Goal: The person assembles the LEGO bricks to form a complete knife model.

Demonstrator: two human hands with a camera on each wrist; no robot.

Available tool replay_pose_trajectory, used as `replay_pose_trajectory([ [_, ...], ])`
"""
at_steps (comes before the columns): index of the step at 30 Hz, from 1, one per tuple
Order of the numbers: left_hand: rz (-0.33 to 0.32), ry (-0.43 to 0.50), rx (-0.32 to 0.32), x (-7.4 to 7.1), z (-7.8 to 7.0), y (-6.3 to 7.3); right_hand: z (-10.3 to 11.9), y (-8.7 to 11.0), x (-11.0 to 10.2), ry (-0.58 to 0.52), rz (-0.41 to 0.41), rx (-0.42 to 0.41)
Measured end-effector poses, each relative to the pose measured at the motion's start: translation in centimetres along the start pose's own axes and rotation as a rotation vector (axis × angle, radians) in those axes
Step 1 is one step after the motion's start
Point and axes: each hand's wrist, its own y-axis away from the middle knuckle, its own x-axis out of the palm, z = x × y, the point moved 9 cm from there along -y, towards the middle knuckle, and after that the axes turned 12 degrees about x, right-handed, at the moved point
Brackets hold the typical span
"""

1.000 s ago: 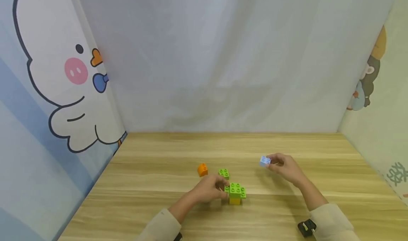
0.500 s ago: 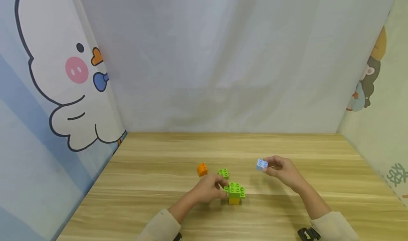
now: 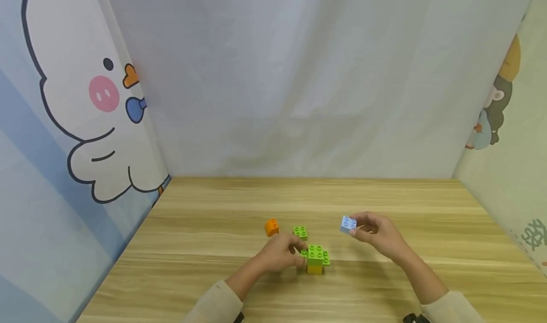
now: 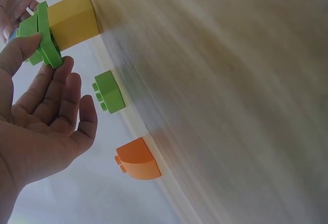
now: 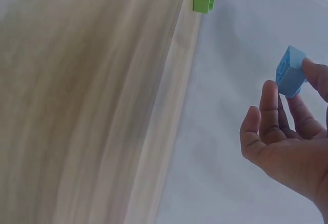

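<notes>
A small stack of toy building bricks (image 3: 315, 256) stands on the table, yellow below with green pieces on top, one green piece jutting out sideways. From its left side my left hand (image 3: 279, 252) pinches the green part between thumb and fingertips, also clear in the left wrist view, where the yellow brick (image 4: 74, 20) meets the tabletop. Right of the stack and above the table, my right hand (image 3: 380, 232) holds a light blue brick (image 3: 348, 224) between thumb and fingers, studs facing up. In the right wrist view the blue brick (image 5: 290, 73) is seen tilted.
Behind the left hand lie a loose green brick (image 3: 300, 232) and an orange brick (image 3: 271, 227) with a curved side. The wooden table (image 3: 205, 209) ends at a pale curtain (image 3: 290, 85) at the back. Cartoon-printed cloth hangs on both sides.
My right hand has carried the blue brick left and slightly nearer, closer to the stack. My left hand has stayed at the stack.
</notes>
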Motion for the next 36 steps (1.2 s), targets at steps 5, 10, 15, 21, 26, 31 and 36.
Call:
replay_pose_trajectory([
  [5, 0.004, 0.01, 0.002, 0.2, 0.0, 0.0, 0.2, 0.4, 0.4, -0.027, -0.014, -0.021],
  [10, 0.001, 0.012, -0.001, 0.0, 0.0, 0.1, 0.5, 0.6, 1.1, -0.059, -0.017, -0.062],
  [15, -0.002, 0.028, -0.009, -0.1, 0.1, 0.2, 0.8, 0.9, 1.9, -0.083, -0.008, -0.099],
  [21, -0.008, 0.055, -0.004, 0.1, 0.0, 0.1, 0.8, 1.1, 2.5, -0.083, -0.02, -0.079],
  [26, -0.014, 0.069, 0.005, 0.1, 0.0, 0.1, 0.9, 1.0, 3.2, -0.079, -0.014, -0.054],
  [31, -0.014, 0.064, -0.004, 0.0, 0.2, 0.1, 1.1, 0.8, 4.1, -0.086, 0.023, -0.056],
  [36, -0.007, 0.07, 0.0, 0.0, 0.1, 0.1, 1.3, 0.9, 4.8, -0.088, 0.064, -0.078],
])
